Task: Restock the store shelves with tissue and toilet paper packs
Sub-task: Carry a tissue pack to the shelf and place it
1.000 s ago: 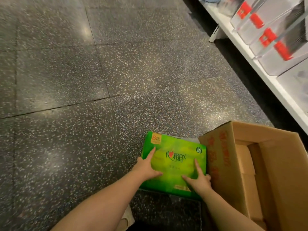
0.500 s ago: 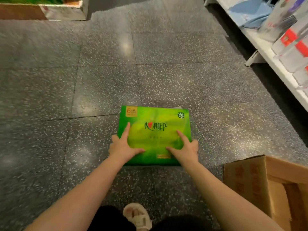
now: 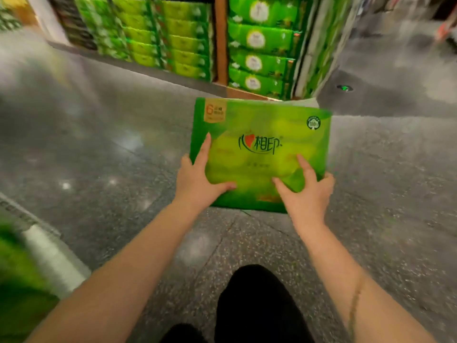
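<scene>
Black trousers [image 3: 257,303] at bottom edge, speckled grey floor [image 3: 103,184] underneath. Both forearms out ahead. Left hand [image 3: 197,179] clamped on near-left corner of tissue pack [image 3: 262,149], thumb across top face, forefinger along left side. Right hand [image 3: 305,191] clamped on near-right corner, thumb and forefinger spread on top, remaining fingers wrapped round the edge. Hands well apart, pack between them, held clear of floor, top face tilted toward camera. Green glossy film, logo in the middle, "6" tag at far-left corner. Likely light but bulky; soft contents, so dents under squeeze. Film looks slippery: best gripped at opposite edges with fingers under, not pinched by the wrap, which could tear. Further out, shelf [image 3: 221,40] stacked with similar green packs [image 3: 254,60] in tidy rows, brown upright between bays. Blurred green goods [image 3: 17,280] at near left. Probable target: a gap in those rows; none clearly visible through motion blur.
</scene>
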